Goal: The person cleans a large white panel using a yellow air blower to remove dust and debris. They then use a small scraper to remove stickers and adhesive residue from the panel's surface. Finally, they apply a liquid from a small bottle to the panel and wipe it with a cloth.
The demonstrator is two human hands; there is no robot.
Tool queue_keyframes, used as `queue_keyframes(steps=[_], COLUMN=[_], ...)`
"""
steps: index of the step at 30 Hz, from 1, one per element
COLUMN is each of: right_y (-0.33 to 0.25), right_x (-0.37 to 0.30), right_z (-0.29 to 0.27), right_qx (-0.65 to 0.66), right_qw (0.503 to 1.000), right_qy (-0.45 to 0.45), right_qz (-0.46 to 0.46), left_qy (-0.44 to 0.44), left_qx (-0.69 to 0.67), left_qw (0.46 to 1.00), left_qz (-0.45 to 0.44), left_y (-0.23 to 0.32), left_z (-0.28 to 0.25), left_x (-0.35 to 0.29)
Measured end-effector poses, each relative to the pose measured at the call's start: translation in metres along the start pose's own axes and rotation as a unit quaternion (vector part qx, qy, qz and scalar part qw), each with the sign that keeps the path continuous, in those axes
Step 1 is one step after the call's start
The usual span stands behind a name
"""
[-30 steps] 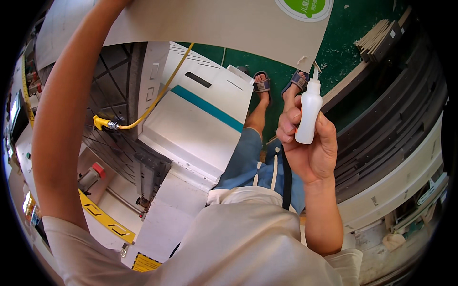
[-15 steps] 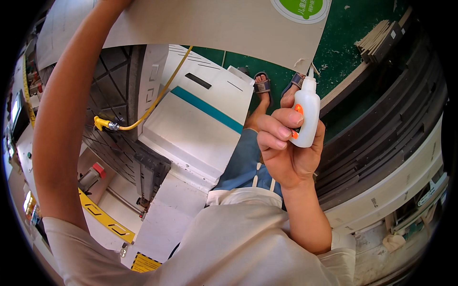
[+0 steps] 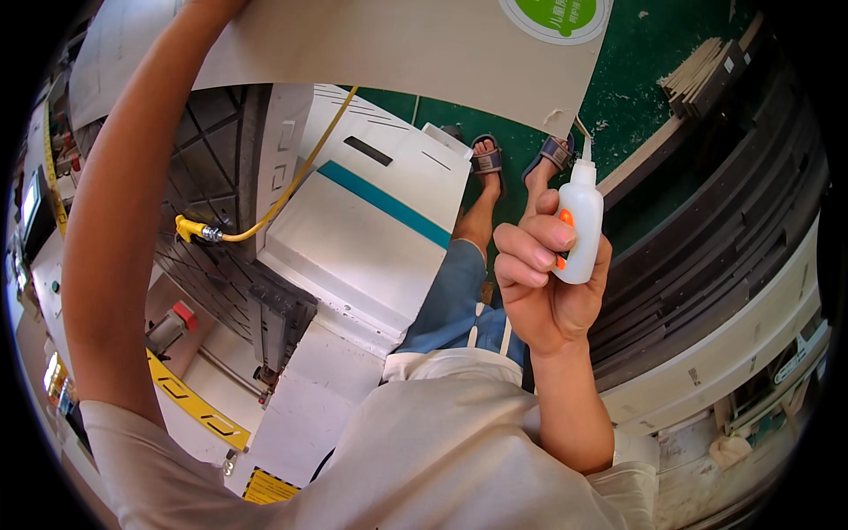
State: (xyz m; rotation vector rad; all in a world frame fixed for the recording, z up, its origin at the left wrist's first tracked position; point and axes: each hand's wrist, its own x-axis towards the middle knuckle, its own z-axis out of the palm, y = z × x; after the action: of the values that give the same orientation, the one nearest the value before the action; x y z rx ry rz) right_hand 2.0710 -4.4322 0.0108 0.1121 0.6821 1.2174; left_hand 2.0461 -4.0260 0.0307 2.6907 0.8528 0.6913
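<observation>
My right hand [image 3: 556, 265] is closed round a small white plastic squeeze bottle [image 3: 580, 221] with orange marks on its side. The bottle stands almost upright, its narrow nozzle [image 3: 586, 148] pointing up beside the corner of a large beige panel [image 3: 397, 53]. Nozzle and panel look apart, though the thin bent piece at the nozzle's top is hard to make out. A small chipped or peeled patch [image 3: 554, 117] shows near that corner. My left arm reaches up to the panel's far left, where my left hand [image 3: 216, 5] is cut off by the top edge, fingers hidden.
A yellow air gun [image 3: 187, 228] hangs on a yellow hose beside a white machine [image 3: 353, 256] at left. Stacked dark boards [image 3: 707, 274] fill the right side. Thin wooden strips [image 3: 698, 75] lie at the upper right. Scraps litter the green floor [image 3: 632, 71].
My right hand has moved the bottle slightly right and down, away from the panel's corner. My left arm and the panel have stayed almost still.
</observation>
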Motion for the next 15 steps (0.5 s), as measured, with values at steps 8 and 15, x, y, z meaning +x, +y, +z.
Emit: queue_keyframes(steps=[8,15], right_y=[-0.002,-0.012], right_x=[0.004,-0.053], right_z=[-0.006,0.007], right_qx=[-0.134,-0.595], right_qw=[0.990,0.790], right_qy=[0.039,0.121], right_qz=[-0.014,-0.086], left_qy=[-0.010,0.038], left_qx=[-0.003,0.024], left_qw=[1.000,0.997], left_qz=[-0.001,0.063], left_y=[-0.001,0.002], left_z=[0.000,0.006], left_x=[0.000,0.004])
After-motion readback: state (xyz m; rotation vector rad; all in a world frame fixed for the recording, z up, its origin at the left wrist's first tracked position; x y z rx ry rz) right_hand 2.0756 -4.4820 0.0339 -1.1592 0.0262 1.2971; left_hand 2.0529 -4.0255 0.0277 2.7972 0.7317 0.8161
